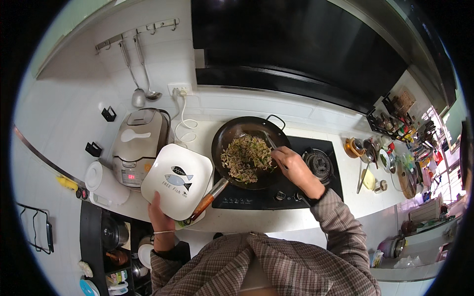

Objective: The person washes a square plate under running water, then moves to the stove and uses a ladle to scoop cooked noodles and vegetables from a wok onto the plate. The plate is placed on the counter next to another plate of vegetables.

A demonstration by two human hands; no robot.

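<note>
My left hand (160, 214) grips the near edge of a white rounded-square plate (157, 198) printed with two fish. The plate is beside the wok, over part of its wooden handle (203, 205). With my right hand (294, 168) I hold a metal utensil (270, 140) whose lower end reaches into the wok (233, 129); its tip is hard to make out. Chopped meat mixed with green pieces (246, 157) lies in the dark wok, which stands on the left side of a black gas hob (237, 201).
A rice cooker (139, 148) with a white rice paddle (135, 135) on its lid stands left, near a white jug (105, 181). To the right are a bare burner (318, 164), a yellow dish (368, 180) and a small jar (380, 186). A ladle (152, 94) hangs on the wall.
</note>
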